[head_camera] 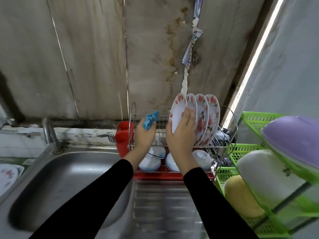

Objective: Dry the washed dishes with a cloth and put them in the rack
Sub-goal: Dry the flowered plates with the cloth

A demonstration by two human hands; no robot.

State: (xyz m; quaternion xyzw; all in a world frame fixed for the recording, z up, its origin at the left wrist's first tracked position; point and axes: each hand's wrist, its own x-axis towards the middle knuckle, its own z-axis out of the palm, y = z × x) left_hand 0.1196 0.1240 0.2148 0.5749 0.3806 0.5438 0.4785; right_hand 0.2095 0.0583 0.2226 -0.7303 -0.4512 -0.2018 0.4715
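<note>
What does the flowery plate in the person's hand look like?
The round white plate with red flowers on its rim looks smooth and glossy, maybe ceramic or melamine. It stands on edge, tilted slightly, just left of three matching plates in the metal wire dish rack's upper tier. The right hand grips its lower part, fingers across its face.

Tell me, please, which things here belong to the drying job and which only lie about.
Job: blue cloth in the left hand; floral plate in the right hand; wire rack; racked plates.
Lying about: tap; sink; red cutlery holder; green baskets.
</note>
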